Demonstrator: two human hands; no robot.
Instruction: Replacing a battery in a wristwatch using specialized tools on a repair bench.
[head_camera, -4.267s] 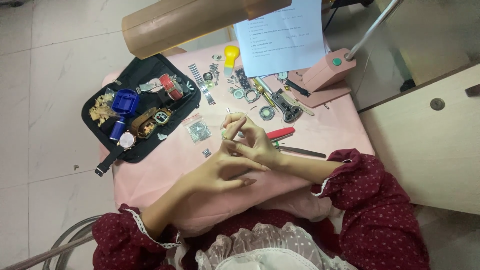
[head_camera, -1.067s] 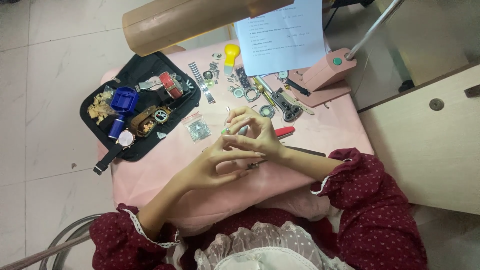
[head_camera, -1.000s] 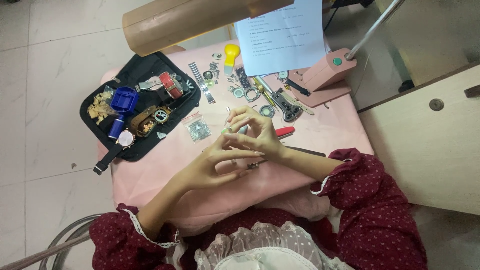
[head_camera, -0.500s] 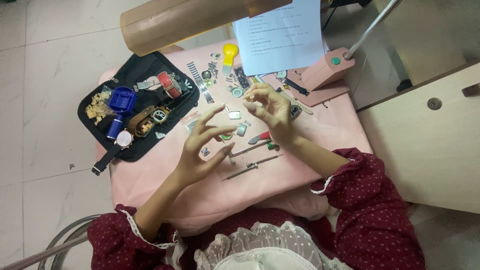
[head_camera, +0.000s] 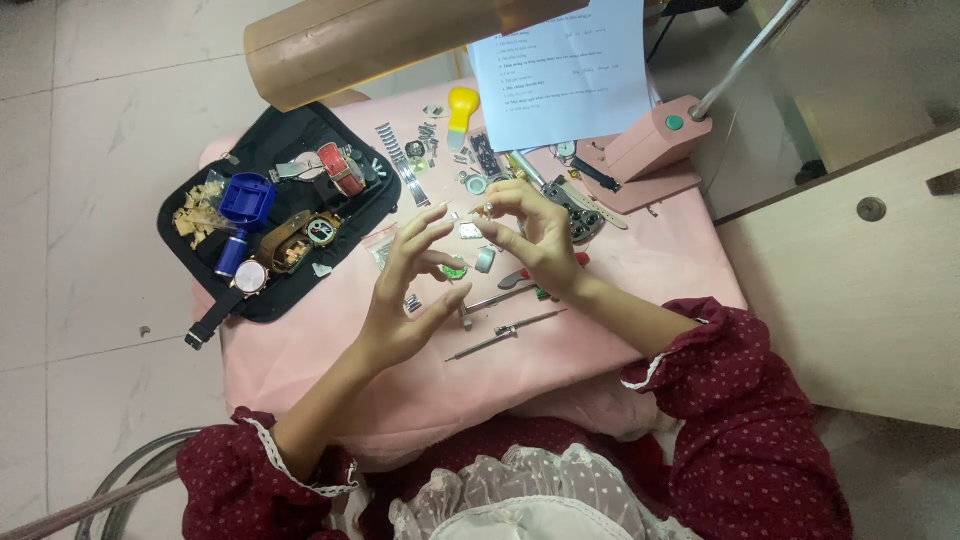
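Note:
My right hand (head_camera: 535, 228) hovers over the middle of the pink table (head_camera: 330, 360), thumb and forefinger pinched on a tiny metal part (head_camera: 487, 208). My left hand (head_camera: 408, 295) floats just left of it with fingers spread and nothing in it. Under the hands lie a small green round piece (head_camera: 455, 270), a small silver case (head_camera: 484, 260), a small clear packet (head_camera: 470, 231), two thin metal tools (head_camera: 505, 330) and a red-handled tool (head_camera: 543, 274).
A black tool pouch (head_camera: 285, 130) at the left holds watches, a blue tool (head_camera: 244, 203) and a red-strapped watch (head_camera: 340, 170). Loose watch parts, a yellow-handled tool (head_camera: 462, 100), a paper sheet (head_camera: 565, 70) and a pink lamp base (head_camera: 655, 140) sit at the back. A wooden cabinet (head_camera: 850, 280) stands right.
My hands were joined together over the table; they have since parted and lifted toward the back. The left hand has spread its fingers, and the thin tools now show beneath.

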